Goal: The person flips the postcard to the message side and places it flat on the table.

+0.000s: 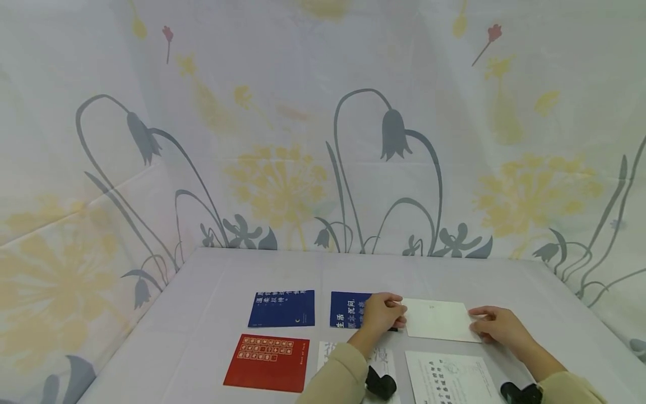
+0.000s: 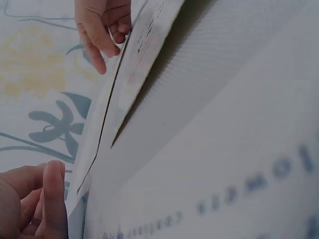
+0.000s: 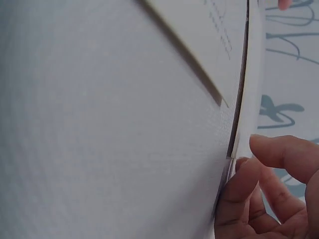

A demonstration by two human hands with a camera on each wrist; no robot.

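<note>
A blank-looking white card [image 1: 439, 320] with a tiny mark near its top lies at the back right of the table, between both hands. My left hand [image 1: 382, 314] is at its left edge, fingers bent and fingertips against the border; its wrist crosses a blue card [image 1: 345, 310] with white characters and hides part of it. At the opposite edge, my right hand [image 1: 499, 328] pinches the card's corner between thumb [image 3: 279, 149] and fingers. In the left wrist view, the card's thin edge [image 2: 107, 112] runs from one hand to the other.
Another blue card [image 1: 282, 308] lies farther left, with a red card [image 1: 267, 362] before it. Two white cards with dark writing lie in front: one [image 1: 449, 379] below the right hand, the other [image 1: 327, 352] partly under the left sleeve. A flower-printed cloth [image 1: 303, 123] hangs behind.
</note>
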